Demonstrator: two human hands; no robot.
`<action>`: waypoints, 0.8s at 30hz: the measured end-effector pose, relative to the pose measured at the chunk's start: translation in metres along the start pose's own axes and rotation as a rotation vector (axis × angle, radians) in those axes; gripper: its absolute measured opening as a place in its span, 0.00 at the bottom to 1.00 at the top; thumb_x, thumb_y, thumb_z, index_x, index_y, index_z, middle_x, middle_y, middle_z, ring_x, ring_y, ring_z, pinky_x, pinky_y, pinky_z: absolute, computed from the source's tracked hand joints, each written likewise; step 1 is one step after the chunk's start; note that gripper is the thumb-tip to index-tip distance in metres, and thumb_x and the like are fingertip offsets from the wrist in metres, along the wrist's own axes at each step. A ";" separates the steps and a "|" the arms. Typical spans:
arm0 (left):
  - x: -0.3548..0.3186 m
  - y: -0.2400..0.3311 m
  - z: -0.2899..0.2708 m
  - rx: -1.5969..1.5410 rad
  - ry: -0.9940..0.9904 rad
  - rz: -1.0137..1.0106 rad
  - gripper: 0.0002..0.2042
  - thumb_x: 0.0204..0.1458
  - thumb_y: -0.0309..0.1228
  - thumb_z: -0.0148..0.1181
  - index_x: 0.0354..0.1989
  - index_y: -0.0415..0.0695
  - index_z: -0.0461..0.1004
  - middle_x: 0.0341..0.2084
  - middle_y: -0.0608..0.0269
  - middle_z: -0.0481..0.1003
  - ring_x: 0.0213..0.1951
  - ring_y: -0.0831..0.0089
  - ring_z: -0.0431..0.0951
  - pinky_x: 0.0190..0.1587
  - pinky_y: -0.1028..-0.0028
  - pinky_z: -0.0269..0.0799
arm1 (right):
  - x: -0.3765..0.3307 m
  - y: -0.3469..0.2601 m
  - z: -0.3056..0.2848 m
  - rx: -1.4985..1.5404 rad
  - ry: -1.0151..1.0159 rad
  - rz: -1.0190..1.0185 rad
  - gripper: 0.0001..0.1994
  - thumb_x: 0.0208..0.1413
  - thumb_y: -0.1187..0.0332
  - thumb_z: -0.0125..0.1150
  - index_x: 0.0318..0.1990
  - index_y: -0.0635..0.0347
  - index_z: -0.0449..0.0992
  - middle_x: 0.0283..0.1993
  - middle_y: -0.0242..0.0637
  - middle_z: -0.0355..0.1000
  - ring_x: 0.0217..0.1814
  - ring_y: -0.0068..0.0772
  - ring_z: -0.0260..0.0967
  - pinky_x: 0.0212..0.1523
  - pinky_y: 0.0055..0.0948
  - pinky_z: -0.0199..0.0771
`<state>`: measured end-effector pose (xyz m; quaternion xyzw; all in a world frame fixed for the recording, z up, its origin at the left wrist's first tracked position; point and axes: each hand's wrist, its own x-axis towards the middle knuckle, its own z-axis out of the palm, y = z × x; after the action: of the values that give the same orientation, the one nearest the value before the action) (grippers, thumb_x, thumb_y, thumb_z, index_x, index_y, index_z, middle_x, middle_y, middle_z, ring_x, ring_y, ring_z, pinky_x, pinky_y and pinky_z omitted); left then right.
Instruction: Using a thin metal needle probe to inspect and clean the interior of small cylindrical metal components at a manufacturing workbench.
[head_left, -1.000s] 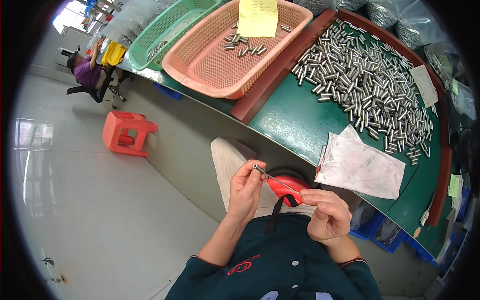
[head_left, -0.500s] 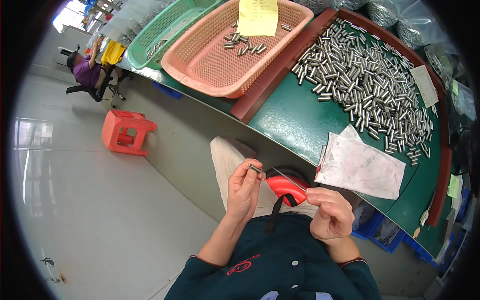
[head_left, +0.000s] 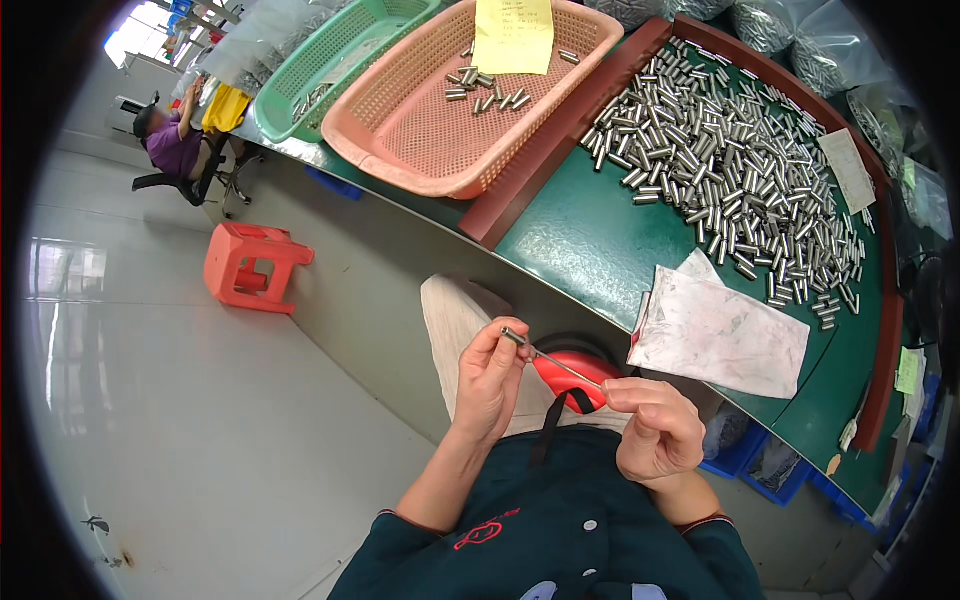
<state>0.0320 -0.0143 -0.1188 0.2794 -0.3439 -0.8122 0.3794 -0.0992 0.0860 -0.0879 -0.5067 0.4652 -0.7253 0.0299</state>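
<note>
Between the thumb and fingers of my left hand (head_left: pixel 488 388) is a small shiny metal tube (head_left: pixel 513 336), its open end facing up and left. My right hand (head_left: pixel 660 425) pinches a thin metal rod (head_left: pixel 570 369). The rod slants up and left, and its far tip is at the tube's lower right end; whether it goes inside cannot be made out. Both hands are above my lap, in front of the table edge. A large heap of similar metal tubes (head_left: pixel 725 150) lies on the green tabletop (head_left: pixel 560 235).
A stained white cloth (head_left: pixel 720 330) lies at the table's near edge. Brown raised borders (head_left: pixel 570 135) frame the heap. Left of it stand a pink basket (head_left: pixel 400 165) with several tubes and a yellow note, and a green basket (head_left: pixel 285 110). A red stool (head_left: pixel 250 265) and a seated person (head_left: pixel 180 145) are farther left.
My right hand has moved slightly left, bringing the rod's tip from apart to the end of the tube. My left hand still holds the tube, shifted very slightly.
</note>
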 end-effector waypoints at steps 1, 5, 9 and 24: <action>0.000 0.000 0.001 0.000 0.000 0.000 0.06 0.54 0.27 0.47 0.37 0.39 0.69 0.30 0.69 0.64 0.32 0.81 0.64 0.38 0.79 0.59 | 0.000 0.000 0.000 0.000 0.000 -0.001 0.04 0.53 0.77 0.46 0.36 0.66 0.63 0.24 0.48 0.70 0.24 0.42 0.71 0.27 0.33 0.74; -0.001 0.000 0.001 0.001 -0.001 -0.011 0.07 0.54 0.29 0.47 0.37 0.40 0.68 0.30 0.68 0.65 0.31 0.80 0.64 0.39 0.77 0.61 | 0.000 0.001 0.000 0.003 0.011 -0.001 0.04 0.53 0.77 0.47 0.36 0.66 0.63 0.24 0.48 0.70 0.24 0.42 0.71 0.27 0.34 0.74; -0.001 0.000 0.001 -0.060 -0.006 -0.043 0.07 0.54 0.28 0.48 0.38 0.39 0.68 0.30 0.68 0.66 0.32 0.80 0.64 0.38 0.79 0.59 | -0.001 0.002 0.000 -0.003 -0.003 -0.005 0.04 0.54 0.76 0.47 0.36 0.66 0.63 0.24 0.47 0.70 0.24 0.42 0.71 0.27 0.34 0.74; 0.003 0.001 0.000 -0.179 -0.074 -0.091 0.07 0.54 0.30 0.47 0.37 0.41 0.67 0.31 0.67 0.65 0.31 0.79 0.63 0.38 0.77 0.59 | 0.000 0.001 -0.012 -0.025 0.073 -0.031 0.06 0.52 0.78 0.48 0.38 0.65 0.63 0.27 0.49 0.72 0.28 0.44 0.73 0.28 0.34 0.75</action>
<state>0.0309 -0.0172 -0.1184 0.2297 -0.2708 -0.8658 0.3527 -0.1086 0.0927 -0.0894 -0.4875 0.4671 -0.7377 -0.0045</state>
